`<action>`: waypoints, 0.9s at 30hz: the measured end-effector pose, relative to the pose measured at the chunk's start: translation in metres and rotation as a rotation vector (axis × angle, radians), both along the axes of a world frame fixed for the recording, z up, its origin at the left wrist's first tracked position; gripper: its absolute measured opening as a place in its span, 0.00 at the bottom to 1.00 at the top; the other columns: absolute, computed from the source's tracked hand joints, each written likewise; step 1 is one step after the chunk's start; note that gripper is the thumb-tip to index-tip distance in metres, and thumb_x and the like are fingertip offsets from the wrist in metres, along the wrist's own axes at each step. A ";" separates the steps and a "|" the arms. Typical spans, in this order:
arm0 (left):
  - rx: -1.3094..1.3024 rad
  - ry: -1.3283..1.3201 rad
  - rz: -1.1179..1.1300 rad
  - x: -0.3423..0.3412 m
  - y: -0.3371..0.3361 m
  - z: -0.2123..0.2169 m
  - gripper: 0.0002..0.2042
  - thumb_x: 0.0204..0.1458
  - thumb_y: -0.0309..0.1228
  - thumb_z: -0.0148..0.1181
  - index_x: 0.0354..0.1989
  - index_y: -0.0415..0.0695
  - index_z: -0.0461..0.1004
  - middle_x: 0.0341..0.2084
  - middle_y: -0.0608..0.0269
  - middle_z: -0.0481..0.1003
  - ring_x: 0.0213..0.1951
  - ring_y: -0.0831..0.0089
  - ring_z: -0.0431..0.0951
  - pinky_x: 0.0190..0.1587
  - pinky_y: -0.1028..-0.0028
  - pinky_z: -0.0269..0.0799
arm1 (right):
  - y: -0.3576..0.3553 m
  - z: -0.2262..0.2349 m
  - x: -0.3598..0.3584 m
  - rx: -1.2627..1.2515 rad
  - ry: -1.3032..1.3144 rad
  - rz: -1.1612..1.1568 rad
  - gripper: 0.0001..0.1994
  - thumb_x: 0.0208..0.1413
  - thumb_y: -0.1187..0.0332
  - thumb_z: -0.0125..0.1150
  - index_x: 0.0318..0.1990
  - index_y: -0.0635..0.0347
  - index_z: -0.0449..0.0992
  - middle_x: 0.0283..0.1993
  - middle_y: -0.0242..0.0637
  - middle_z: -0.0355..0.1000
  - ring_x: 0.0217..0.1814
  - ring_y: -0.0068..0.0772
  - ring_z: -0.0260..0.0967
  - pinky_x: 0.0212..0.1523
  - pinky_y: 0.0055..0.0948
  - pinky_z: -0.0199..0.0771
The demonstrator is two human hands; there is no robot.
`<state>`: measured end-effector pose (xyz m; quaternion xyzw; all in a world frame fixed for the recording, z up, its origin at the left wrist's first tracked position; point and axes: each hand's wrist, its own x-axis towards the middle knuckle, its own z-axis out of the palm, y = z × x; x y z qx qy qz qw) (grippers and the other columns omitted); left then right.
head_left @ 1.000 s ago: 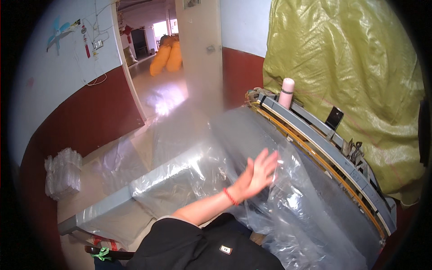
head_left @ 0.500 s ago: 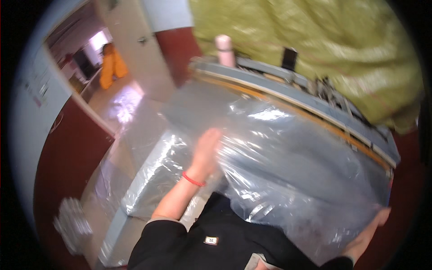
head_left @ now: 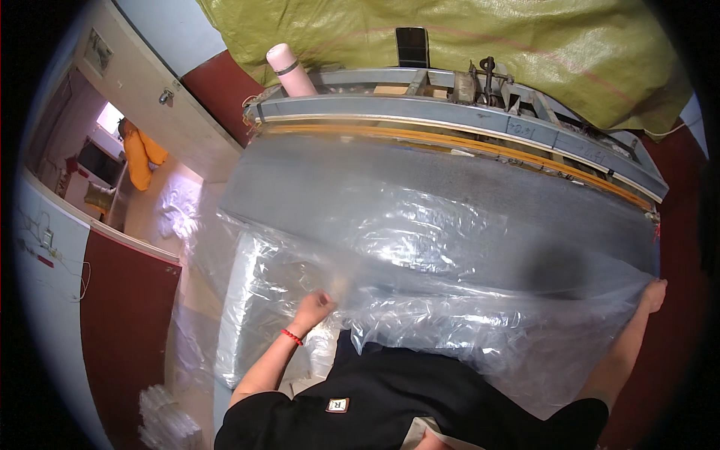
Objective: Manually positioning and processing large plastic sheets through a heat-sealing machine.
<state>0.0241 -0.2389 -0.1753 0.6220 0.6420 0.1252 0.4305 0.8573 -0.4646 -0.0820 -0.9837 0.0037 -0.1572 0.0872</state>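
Note:
A wide sheet of clear plastic film [head_left: 420,240] lies over the grey tabletop [head_left: 315,161] and hangs in wrinkles along the near edge, against my black shirt. At the far right corner, my right hand [head_left: 655,295] is closed on the film's edge and draws it taut. My left hand [head_left: 314,309], with a red bead bracelet at the wrist, is above the film's near left part. Its fingers are curled closed; whether film is pinched in them is hidden.
A grey metal frame [head_left: 465,116] with orange strips runs along the back. A pink bottle [head_left: 291,71] and a dark phone [head_left: 412,47] are there, before a yellow-green tarp [head_left: 540,45]. Left are a film-wrapped block [head_left: 244,307], stacked clear plastic [head_left: 169,416] and an open door [head_left: 150,75].
My left hand has come nearer to me, and its fingers have curled in. My right hand still holds the film's edge, now farther from my body. The whole view has turned.

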 end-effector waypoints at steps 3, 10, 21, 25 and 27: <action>0.747 0.268 0.005 0.037 0.036 0.066 0.12 0.43 0.29 0.54 0.37 0.39 0.68 0.37 0.52 0.70 0.38 0.59 0.70 0.40 0.65 0.65 | -0.009 -0.004 0.009 -0.034 0.000 0.003 0.16 0.55 0.57 0.39 0.45 0.54 0.66 0.45 0.45 0.69 0.46 0.50 0.66 0.41 0.46 0.66; 0.843 0.404 -0.629 0.106 0.117 0.129 0.27 0.50 0.43 0.49 0.57 0.41 0.57 0.58 0.55 0.54 0.61 0.57 0.48 0.58 0.56 0.46 | -0.006 -0.003 0.007 0.050 0.015 -0.006 0.18 0.54 0.54 0.41 0.44 0.54 0.69 0.45 0.44 0.68 0.47 0.50 0.65 0.42 0.45 0.66; 1.031 0.152 -0.380 0.125 0.181 0.123 0.17 0.44 0.32 0.57 0.43 0.39 0.69 0.36 0.57 0.73 0.42 0.58 0.69 0.45 0.65 0.64 | -0.098 -0.010 0.077 1.298 0.264 0.502 0.16 0.50 0.57 0.56 0.39 0.60 0.73 0.36 0.31 0.70 0.38 0.25 0.65 0.42 0.24 0.64; 1.034 0.112 -0.158 0.136 0.188 0.131 0.08 0.40 0.27 0.60 0.30 0.41 0.73 0.24 0.59 0.71 0.33 0.62 0.69 0.37 0.66 0.65 | -0.128 0.022 0.061 1.269 0.248 0.577 0.19 0.52 0.56 0.54 0.44 0.63 0.71 0.41 0.33 0.69 0.42 0.27 0.65 0.46 0.26 0.63; 1.069 0.111 -0.138 0.130 0.195 0.124 0.05 0.39 0.28 0.60 0.23 0.42 0.72 0.21 0.60 0.69 0.31 0.62 0.68 0.35 0.67 0.64 | -0.140 0.025 0.085 1.265 0.380 0.582 0.18 0.52 0.57 0.54 0.44 0.63 0.71 0.41 0.34 0.70 0.43 0.28 0.65 0.47 0.27 0.63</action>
